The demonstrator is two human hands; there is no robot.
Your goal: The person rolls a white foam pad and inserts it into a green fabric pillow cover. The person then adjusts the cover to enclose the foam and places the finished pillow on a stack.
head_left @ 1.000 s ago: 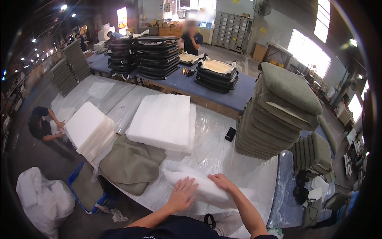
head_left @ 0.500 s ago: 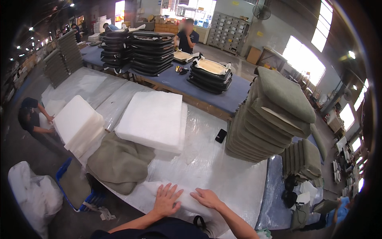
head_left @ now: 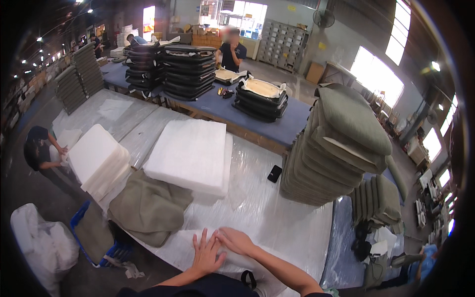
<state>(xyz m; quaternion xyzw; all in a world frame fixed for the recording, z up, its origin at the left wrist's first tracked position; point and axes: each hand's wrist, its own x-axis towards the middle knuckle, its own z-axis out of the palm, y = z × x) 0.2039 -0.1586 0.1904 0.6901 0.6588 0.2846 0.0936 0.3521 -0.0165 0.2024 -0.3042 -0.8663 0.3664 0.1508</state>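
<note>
Our left hand [head_left: 207, 253] and right hand [head_left: 236, 241] press flat, fingers spread and released, on a white foam sheet [head_left: 232, 260] at the desk's [head_left: 277, 218] near edge (plastic-covered), just beside an olive cushion cover [head_left: 148, 208].

Foam stack [head_left: 190, 154] behind hands [head_left: 220, 247]

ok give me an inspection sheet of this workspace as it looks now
surface: table covered in clear plastic sheeting
job's things: white foam pad at the near edge, both hands flat on it
clutter: white foam stack, olive cover, black phone, tall stack of olive cushions
fingers: left hand and right hand open, pressing down, side by side
cables: nothing seen
surroundings: blue table with dark cushion stacks, person at left, white bag on the floor
</note>
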